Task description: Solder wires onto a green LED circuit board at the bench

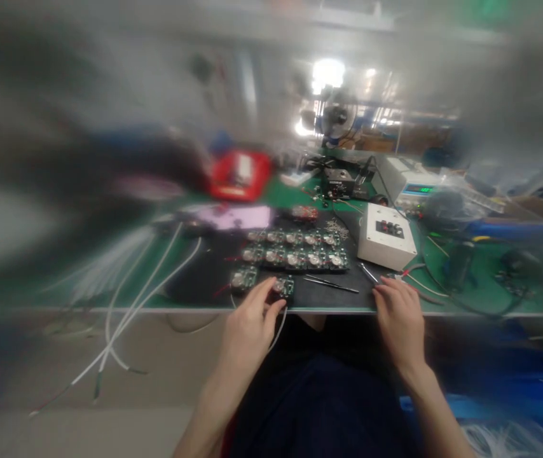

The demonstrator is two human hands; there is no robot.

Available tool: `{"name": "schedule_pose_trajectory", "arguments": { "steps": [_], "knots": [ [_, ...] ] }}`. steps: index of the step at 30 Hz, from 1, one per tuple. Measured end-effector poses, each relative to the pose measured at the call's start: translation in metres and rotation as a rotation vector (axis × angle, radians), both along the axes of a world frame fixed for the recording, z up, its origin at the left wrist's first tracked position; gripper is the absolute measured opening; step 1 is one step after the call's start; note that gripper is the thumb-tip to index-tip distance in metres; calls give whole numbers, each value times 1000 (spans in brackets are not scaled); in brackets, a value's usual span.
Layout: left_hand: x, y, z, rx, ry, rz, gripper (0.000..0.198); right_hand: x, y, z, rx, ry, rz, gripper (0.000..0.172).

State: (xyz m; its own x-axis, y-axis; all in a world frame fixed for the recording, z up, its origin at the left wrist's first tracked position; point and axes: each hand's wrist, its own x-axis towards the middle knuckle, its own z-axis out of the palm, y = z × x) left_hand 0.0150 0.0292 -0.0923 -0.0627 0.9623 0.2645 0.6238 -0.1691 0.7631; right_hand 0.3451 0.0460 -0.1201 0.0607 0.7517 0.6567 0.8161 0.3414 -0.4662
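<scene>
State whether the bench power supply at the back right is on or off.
The bench power supply is on: green digits glow on its display.

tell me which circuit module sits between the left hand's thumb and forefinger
The circuit module at right in the pair nearest the person: the left hand pinches only this one.
</scene>
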Motion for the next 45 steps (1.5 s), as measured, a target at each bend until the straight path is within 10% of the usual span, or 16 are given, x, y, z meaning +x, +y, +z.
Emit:
{"name": "schedule_pose_trajectory", "arguments": {
  "steps": [8,15,21,30,37,45],
  "knots": [
    [2,-19,-6,-26,-83,35,39,-69,-17,44,-98,-18,297,12],
    [-2,-21,-11,-18,-209,3,38,-126,7,40,-208,-97,564,56],
    [-7,-30,-14,-35,-316,10,34,-133,6,26,-184,-100,503,44],
    [-38,-52,-31,-19,-391,441,26,-123,-2,21,-124,-127,425,54],
    [-35,-38,-53,-215,-540,282,35,-113,-27,36,-27,-30,362,55],
    [-47,-53,6,-54,-964,342,31,-116,-59,61,-10,125,418,34]
  ]
}}
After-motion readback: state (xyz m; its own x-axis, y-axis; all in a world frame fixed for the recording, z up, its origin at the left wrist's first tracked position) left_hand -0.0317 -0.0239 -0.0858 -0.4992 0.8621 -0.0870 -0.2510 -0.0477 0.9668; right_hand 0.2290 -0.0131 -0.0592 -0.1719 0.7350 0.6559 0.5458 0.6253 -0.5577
